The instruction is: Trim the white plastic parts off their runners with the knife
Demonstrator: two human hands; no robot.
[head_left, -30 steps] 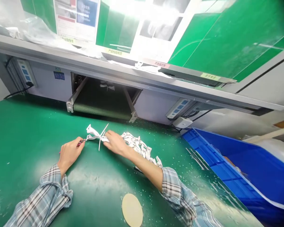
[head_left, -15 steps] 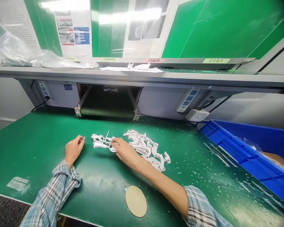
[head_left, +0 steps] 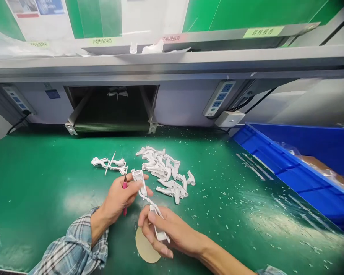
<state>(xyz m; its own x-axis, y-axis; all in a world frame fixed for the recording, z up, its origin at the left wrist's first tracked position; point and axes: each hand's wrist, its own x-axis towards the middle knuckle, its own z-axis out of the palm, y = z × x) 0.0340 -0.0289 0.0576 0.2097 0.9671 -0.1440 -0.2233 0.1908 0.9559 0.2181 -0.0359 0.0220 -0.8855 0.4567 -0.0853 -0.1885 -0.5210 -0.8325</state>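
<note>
Both hands hold a white moulded plastic part, two clip-like pieces joined by a thin runner. My left hand grips its upper piece between thumb and fingers. A slim knife with a pink handle is also in that hand, its dark tip pointing up. The fingers of my right hand are closed round the lower piece. Behind my left hand, more white parts on a crossed runner lie on the bench. A pile of loose white pieces lies beyond my hands, slightly right.
A round beige disc lies on the green bench partly below my right hand. A conveyor belt opens at the back. At the right stands a blue bin. A shelf spans above, and small white scraps dot the bench.
My right hand has lifted a white part from the group and brought it nearer. My left hand has moved right and now holds its upper end. The view has tilted down.
</note>
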